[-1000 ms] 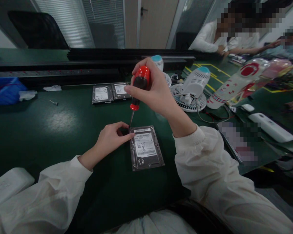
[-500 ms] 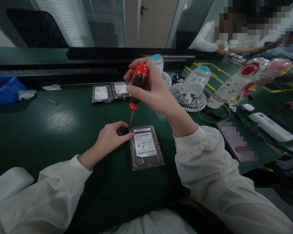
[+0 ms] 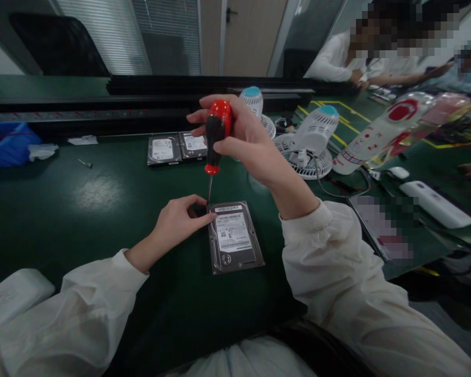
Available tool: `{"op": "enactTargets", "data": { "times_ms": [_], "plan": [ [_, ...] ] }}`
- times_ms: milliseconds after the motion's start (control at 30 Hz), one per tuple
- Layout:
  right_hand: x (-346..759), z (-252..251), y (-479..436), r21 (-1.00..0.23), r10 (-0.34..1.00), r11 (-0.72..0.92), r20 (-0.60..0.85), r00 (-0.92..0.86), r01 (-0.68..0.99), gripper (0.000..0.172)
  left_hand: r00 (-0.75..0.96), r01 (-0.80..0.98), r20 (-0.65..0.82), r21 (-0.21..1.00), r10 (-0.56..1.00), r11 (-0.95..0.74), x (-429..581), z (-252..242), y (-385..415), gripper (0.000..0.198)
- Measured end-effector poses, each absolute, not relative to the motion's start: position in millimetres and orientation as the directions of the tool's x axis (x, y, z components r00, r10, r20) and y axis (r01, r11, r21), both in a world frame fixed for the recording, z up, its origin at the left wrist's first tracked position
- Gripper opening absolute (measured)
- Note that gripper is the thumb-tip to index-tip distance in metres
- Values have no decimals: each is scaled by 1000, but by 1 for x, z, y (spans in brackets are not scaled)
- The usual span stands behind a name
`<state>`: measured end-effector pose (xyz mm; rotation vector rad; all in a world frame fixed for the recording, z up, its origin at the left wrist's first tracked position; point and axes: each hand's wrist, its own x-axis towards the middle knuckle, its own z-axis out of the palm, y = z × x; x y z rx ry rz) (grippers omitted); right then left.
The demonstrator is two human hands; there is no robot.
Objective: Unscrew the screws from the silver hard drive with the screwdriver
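Note:
A hard drive (image 3: pixel 234 238) with a white label lies flat on the dark green table (image 3: pixel 102 209) in front of me. My right hand (image 3: pixel 245 141) is closed around a red and black screwdriver (image 3: pixel 215 137), held nearly upright with its tip at the drive's far left corner. My left hand (image 3: pixel 178 220) rests beside that corner, thumb and forefinger pinched against the drive's edge near the screwdriver tip.
Two more hard drives (image 3: pixel 176 147) lie farther back. Small white fans (image 3: pixel 312 141) with cables stand to the right, beside a plastic bottle (image 3: pixel 380 133) and a white device (image 3: pixel 435 204). A blue bin (image 3: pixel 6 144) sits far left, a loose screw (image 3: pixel 86 164) near it. Other people work at the back right.
My right hand has tipped the screwdriver handle to the left, so it stands more upright; the tip stays at the drive's corner. My left hand has not moved.

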<state>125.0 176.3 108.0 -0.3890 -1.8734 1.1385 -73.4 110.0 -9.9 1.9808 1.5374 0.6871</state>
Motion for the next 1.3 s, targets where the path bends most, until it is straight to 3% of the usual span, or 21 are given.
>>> {"op": "enactTargets", "data": {
  "times_ms": [133,233,400,467,567,667,767,900,1033,1133,1300],
  "plan": [
    [122,106,178,-806,705,591,537,-464,-35,38,222,695,73,688,972,-210,-74,-9,110,48],
    [120,105,178,-784,746,617,554,-369,68,43,226,694,74,688,971,-214,-74,-9,110,48],
    [123,109,173,-858,707,489,495,-505,-157,41,220,702,53,685,974,-195,-73,-7,109,47],
    [124,109,173,-860,709,482,494,-504,-165,40,213,705,49,684,976,-188,-72,-6,109,47],
    [123,107,175,-811,737,586,533,-415,-1,34,214,699,54,688,975,-192,-72,-6,110,46],
    [123,104,178,-750,739,646,571,-357,138,38,214,698,58,689,975,-194,-72,-7,110,46],
    [124,105,179,-799,718,602,546,-431,-9,38,214,695,60,692,975,-195,-73,-9,109,47],
    [126,107,177,-864,682,421,503,-530,-278,51,216,691,38,700,976,-180,-73,-8,109,49],
    [124,106,178,-836,693,523,532,-487,-169,37,211,697,51,693,976,-187,-72,-6,110,47],
    [123,106,176,-800,709,597,562,-426,-61,40,213,701,50,688,976,-188,-72,-6,110,47],
    [124,111,172,-852,719,517,483,-499,-80,45,224,698,46,690,974,-193,-74,-9,110,50]
  ]
}}
